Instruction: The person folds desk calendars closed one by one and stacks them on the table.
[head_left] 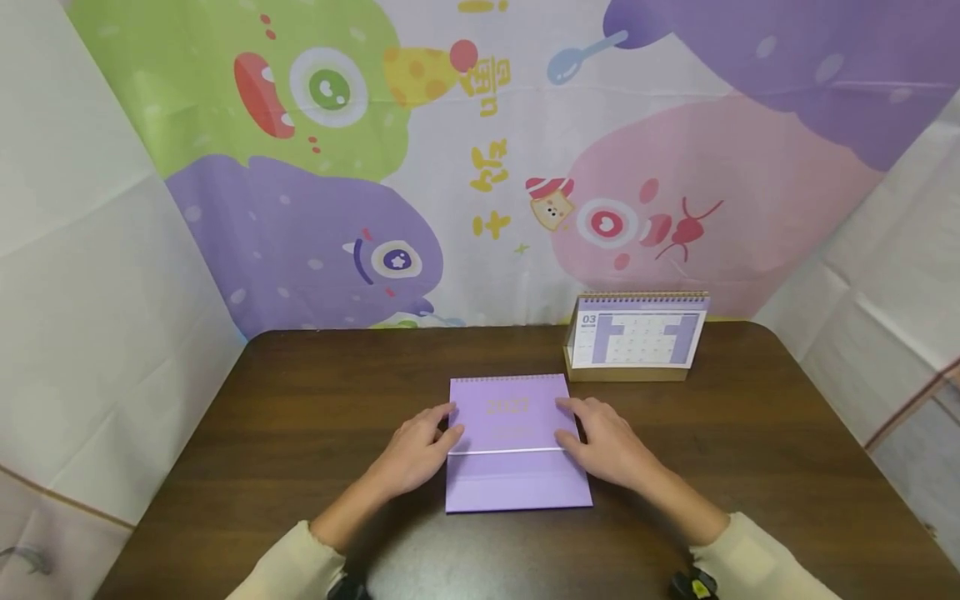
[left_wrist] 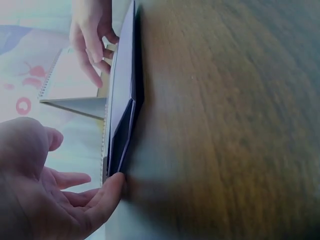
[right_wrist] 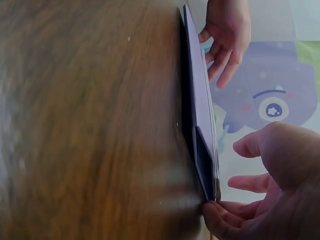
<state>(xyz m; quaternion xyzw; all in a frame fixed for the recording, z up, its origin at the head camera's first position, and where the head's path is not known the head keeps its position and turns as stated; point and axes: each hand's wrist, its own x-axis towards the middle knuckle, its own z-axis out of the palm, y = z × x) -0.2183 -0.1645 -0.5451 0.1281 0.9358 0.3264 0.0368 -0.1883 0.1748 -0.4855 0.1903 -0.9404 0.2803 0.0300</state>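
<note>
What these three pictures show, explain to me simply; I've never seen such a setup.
There is no machine here, just a person's bare hands. The wide picture comes from a camera on the head, looking forward and down. The other two come from cameras on the left and right wrists; in those the scene appears turned sideways.

On the brown table lies a purple calendar, its binding at the far edge. Another calendar, a standing one, is further back to the right, before a cartoon backdrop.

The left hand and right hand touch the purple calendar's opposite sides; neither is lifting it.
</note>
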